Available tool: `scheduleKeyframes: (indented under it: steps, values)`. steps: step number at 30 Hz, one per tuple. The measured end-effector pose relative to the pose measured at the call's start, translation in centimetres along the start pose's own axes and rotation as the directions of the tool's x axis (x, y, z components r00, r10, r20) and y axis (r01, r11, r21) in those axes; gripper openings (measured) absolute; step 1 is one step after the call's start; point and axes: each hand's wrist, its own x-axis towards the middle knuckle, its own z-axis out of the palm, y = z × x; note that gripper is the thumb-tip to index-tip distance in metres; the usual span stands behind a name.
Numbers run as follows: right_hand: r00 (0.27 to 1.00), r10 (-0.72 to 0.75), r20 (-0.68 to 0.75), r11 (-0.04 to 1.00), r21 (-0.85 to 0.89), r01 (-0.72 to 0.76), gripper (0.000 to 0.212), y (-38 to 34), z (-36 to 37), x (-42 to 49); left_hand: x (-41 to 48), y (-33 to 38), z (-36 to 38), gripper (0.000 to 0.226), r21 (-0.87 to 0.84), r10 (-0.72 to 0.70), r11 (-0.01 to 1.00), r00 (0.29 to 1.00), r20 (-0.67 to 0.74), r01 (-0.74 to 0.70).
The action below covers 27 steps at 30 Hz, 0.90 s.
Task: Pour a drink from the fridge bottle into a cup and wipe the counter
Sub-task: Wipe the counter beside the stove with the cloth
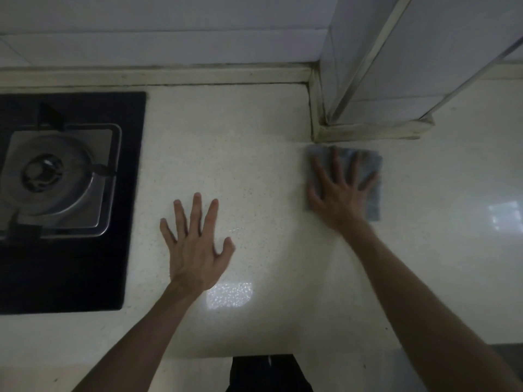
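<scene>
cloth (374, 203): grey, folded, flat on bench (249, 131), just below tiled column corner
right hand (339, 196): on top of cloth, fingers straight and spread, pressing it down
left hand (195, 250): fingers spread, flat on bare bench, well apart from cloth, beside hob (70, 264)

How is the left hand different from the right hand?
The left hand has only the pale speckled counter beneath it; the right hand presses a folded grey cloth. The left hand is beside the black gas stove; the right hand is near the tiled corner. Both have spread fingers.
</scene>
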Motion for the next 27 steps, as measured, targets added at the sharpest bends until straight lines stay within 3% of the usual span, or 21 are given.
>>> scheduleKeyframes:
  steps: [4, 7, 14, 19, 27]
  values:
    - [0.968, -0.246, -0.057, 0.969, -0.037, 0.245, 0.073, -8.3, 3.0, -4.7, 0.0, 0.0, 0.0, 0.084, -0.014, 0.002, 1.000, 1.000, -0.002, -0.002]
    - [0.933, -0.357, -0.050, 0.934, -0.030, 0.356, 0.070, -10.1, 4.7, -9.8, 0.1, -0.1, 0.1, 0.086, -0.003, 0.000, 1.000, 1.000, 0.002, 0.000]
    - [0.965, -0.262, -0.026, 0.965, -0.019, 0.262, 0.072, -1.7, 4.4, -15.7, 0.0, -0.1, 0.1, 0.084, -0.007, 0.007, 1.000, 1.000, -0.018, -0.007]
    - [0.994, -0.098, -0.044, 0.995, 0.032, 0.100, 0.074, -1.7, 3.4, -9.9, 0.0, 0.1, 0.1, 0.084, -0.012, 0.002, 1.000, 1.000, -0.012, -0.002]
    - [0.923, -0.382, -0.045, 0.923, -0.059, 0.380, 0.073, -11.9, 4.5, -6.0, 0.1, -0.2, 0.2, 0.086, -0.015, 0.013, 1.000, 1.000, -0.017, -0.014]
